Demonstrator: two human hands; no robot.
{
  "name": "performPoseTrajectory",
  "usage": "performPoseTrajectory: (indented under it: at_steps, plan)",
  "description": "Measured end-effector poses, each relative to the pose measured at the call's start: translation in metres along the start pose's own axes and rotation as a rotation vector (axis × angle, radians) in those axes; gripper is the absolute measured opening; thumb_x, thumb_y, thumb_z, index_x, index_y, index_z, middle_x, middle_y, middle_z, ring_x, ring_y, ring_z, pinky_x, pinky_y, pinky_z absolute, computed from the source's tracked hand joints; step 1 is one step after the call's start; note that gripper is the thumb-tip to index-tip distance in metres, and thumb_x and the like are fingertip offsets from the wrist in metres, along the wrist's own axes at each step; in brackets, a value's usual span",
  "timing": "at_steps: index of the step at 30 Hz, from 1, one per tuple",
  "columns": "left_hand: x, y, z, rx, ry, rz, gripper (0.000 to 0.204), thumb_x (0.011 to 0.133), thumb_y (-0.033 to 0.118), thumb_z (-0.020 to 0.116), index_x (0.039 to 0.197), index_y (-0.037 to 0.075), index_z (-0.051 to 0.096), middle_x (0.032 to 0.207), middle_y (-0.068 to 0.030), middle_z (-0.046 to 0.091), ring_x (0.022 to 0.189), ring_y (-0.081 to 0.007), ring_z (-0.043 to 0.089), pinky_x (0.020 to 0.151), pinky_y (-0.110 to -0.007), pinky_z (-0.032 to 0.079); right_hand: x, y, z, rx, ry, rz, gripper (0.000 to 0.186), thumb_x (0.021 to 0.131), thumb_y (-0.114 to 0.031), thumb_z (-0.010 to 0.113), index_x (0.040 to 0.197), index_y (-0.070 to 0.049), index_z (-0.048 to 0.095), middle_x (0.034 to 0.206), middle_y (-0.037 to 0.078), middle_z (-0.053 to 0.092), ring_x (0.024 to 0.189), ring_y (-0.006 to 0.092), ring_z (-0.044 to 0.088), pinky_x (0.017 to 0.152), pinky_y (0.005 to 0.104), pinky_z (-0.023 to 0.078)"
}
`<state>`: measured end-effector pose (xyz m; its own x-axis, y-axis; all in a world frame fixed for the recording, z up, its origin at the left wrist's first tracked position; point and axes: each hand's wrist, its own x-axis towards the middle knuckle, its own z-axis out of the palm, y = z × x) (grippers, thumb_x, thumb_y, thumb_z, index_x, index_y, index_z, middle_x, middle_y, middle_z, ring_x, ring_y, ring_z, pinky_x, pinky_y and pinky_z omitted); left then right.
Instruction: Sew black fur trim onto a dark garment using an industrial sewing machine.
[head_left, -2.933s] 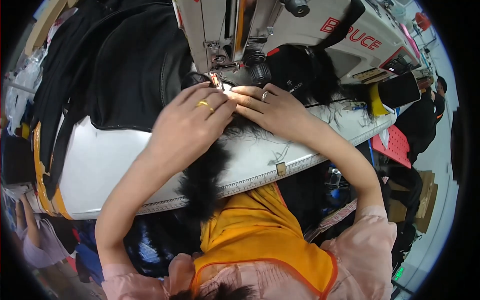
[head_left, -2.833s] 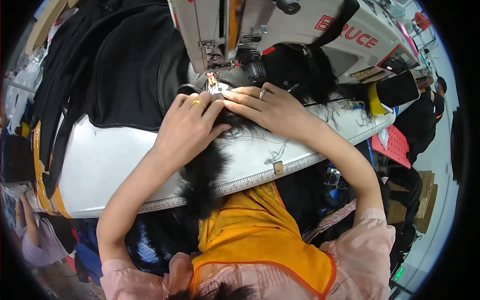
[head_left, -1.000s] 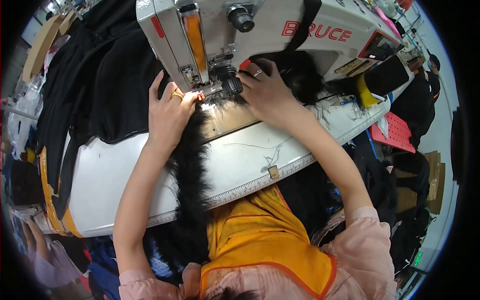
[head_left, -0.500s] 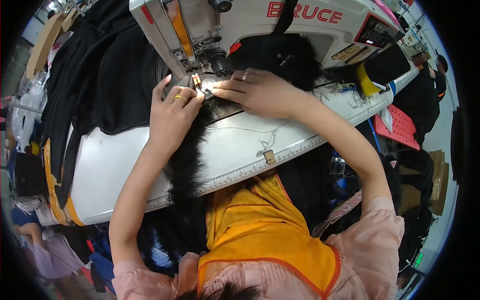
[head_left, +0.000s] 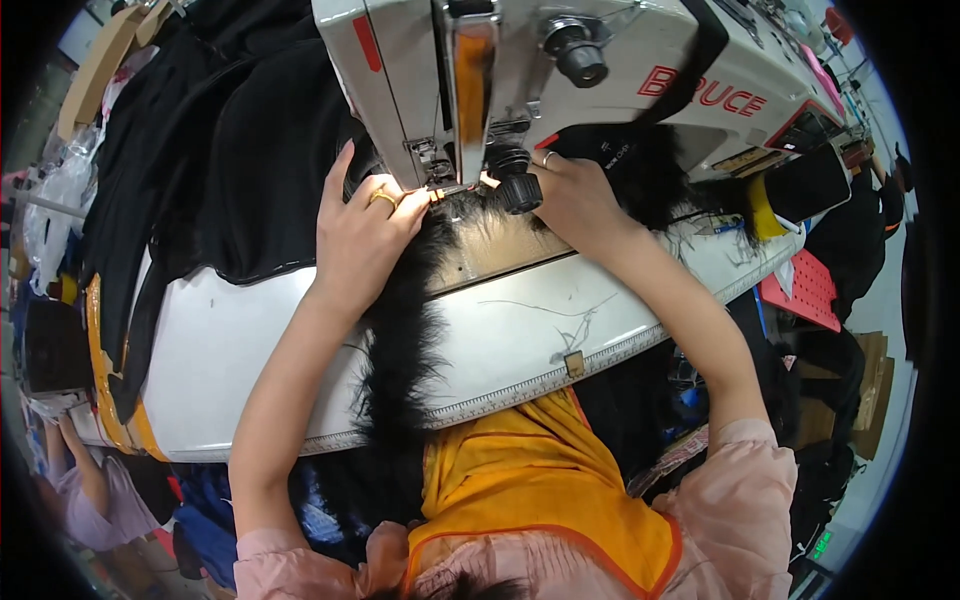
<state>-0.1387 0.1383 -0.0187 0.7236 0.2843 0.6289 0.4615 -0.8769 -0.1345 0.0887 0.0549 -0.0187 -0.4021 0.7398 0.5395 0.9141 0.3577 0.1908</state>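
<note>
My left hand [head_left: 362, 240], with a gold ring, is beside the needle area of a white sewing machine [head_left: 400, 90]. Its thumb and forefinger pinch the edge of a black fur strip [head_left: 405, 355], which hangs down over the table's front edge. A black garment [head_left: 265, 170] lies just left of this hand. My right hand [head_left: 590, 205] reaches in on the needle's other side, above the metal plate [head_left: 490, 247]. The machine's black knob [head_left: 520, 193] hides its fingertips, so what they touch cannot be made out. A lamp lights the stitching spot.
The white table [head_left: 235, 355] has a ruler strip [head_left: 500, 402] along its front edge and loose threads on top. More black fur [head_left: 655, 165] lies under the machine arm. A red perforated tray [head_left: 805, 290] is at the right. Another person's arm [head_left: 88, 470] shows at far left.
The view has shifted, so the machine looks larger and farther right. My right fingers, stretched out in sight before, are now partly behind the knob. My left hand keeps its pinch near the needle.
</note>
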Motion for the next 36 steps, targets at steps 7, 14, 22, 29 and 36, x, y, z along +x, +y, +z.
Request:
performPoseTrajectory:
  at_steps: [7,14,22,29,36]
  plan:
    - [0.007,-0.001,-0.004,0.045,-0.037,-0.005,0.008,0.071,0.018,0.071,0.076,0.012,0.070,0.065,-0.0011,0.056,0.080,-0.0131,0.056,0.106,-0.045,0.033,0.008,-0.001,0.002,0.040,-0.033,0.036,0.027,0.073,-0.011,0.059,0.100,-0.013,0.065,0.099,-0.004,0.063,0.085,0.0172,0.064,0.058,0.0234,0.052]
    - [0.012,-0.008,-0.002,0.073,-0.078,-0.075,0.015,0.073,0.021,0.071,0.080,0.008,0.069,0.075,-0.0008,0.056,0.082,-0.0135,0.057,0.102,-0.043,0.035,0.012,0.000,0.009,0.008,-0.058,0.105,0.030,0.071,-0.010,0.062,0.101,-0.012,0.065,0.094,-0.001,0.065,0.086,0.0203,0.064,0.059,0.0246,0.052]
    - [0.007,-0.019,-0.003,-0.129,-0.038,-0.034,0.015,0.071,0.014,0.071,0.085,0.011,0.069,0.082,0.0003,0.056,0.089,-0.0152,0.056,0.101,-0.042,0.035,0.007,0.009,0.007,0.041,-0.026,0.001,0.027,0.073,-0.009,0.057,0.100,-0.012,0.063,0.092,0.000,0.061,0.086,0.0187,0.061,0.065,0.0274,0.052]
    - [-0.011,0.002,-0.014,-0.299,-0.098,0.055,0.015,0.073,0.010,0.068,0.086,0.012,0.062,0.087,0.0015,0.054,0.091,-0.0159,0.055,0.100,-0.039,0.037,-0.020,0.009,-0.032,-0.006,-0.173,-0.128,0.045,0.077,-0.012,0.054,0.120,-0.023,0.057,0.102,-0.002,0.063,0.088,0.0173,0.058,0.077,0.0285,0.049]
    - [-0.012,0.009,-0.023,-0.355,-0.146,-0.073,0.023,0.074,0.011,0.068,0.096,0.010,0.060,0.098,-0.0018,0.056,0.098,-0.0211,0.055,0.094,-0.036,0.042,0.007,-0.027,-0.023,0.282,-0.206,-0.027,0.044,0.080,-0.012,0.054,0.123,-0.022,0.055,0.119,-0.005,0.058,0.073,0.0190,0.059,0.070,0.0289,0.050]
